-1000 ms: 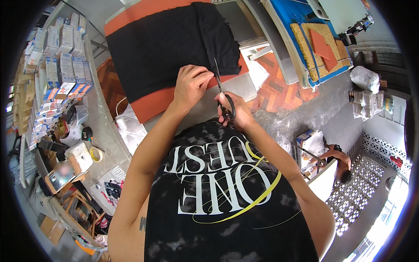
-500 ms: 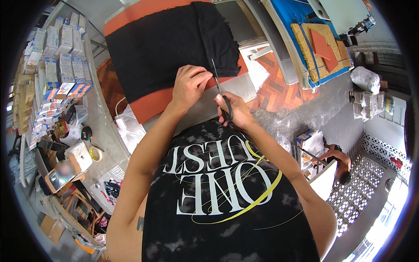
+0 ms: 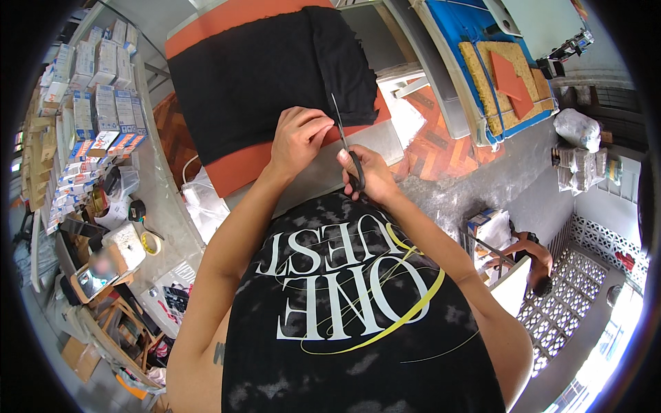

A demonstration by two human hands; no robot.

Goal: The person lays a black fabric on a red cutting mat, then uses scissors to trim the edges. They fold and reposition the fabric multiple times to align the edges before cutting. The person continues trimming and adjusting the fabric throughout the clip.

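Note:
A black cloth (image 3: pixel 248 82) lies spread over an orange-red sheet (image 3: pixel 234 168) in front of me, its right side ragged and folded over. My left hand (image 3: pixel 299 143) rests at the cloth's near edge, thumb and fingers pinched together there. Black-handled scissors (image 3: pixel 356 176) are held in my right hand (image 3: pixel 374 173), just right of the left. Their narrow blades point away from me and reach over the cloth near the fold. At the blades the cloth is too dark to show any cut.
Stacked small boxes (image 3: pixel 107 58) line the left side, above a cluttered shelf with a tape roll (image 3: pixel 150 242). At the upper right stands a blue surface (image 3: pixel 447 27) bearing a yellow foam slab (image 3: pixel 482 89). Another person (image 3: pixel 533 258) is at the lower right beside a white panel.
The view has shifted slightly. Both hands and the scissors stay in nearly the same place at the cloth's near edge.

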